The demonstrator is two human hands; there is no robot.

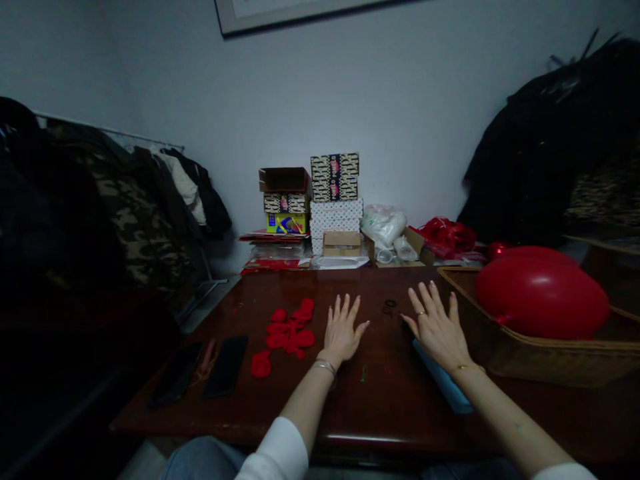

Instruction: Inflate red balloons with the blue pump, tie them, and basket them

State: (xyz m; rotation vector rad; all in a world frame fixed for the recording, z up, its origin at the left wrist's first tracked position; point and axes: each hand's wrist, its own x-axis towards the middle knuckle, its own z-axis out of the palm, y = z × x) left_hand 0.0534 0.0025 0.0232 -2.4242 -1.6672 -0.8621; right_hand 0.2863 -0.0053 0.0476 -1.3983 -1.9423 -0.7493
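Observation:
My left hand [343,330] lies flat on the dark wooden table [380,407], fingers spread, holding nothing. Just left of it sits a small heap of flat, uninflated red balloons [287,331]. My right hand [436,328] is also open and flat, fingers spread, with a ring on one finger. It rests over the far end of a blue flat object [445,383] that runs under my forearm. An inflated red balloon [543,297] lies in a wicker basket [550,360] immediately right of my right hand.
Two dark phones [226,365] and a pinkish pen-like item lie at the table's left. Stacked boxes [334,200], plastic bags [384,225] and red wrapping stand along the back wall. Coats hang on a rack at left and over something at right.

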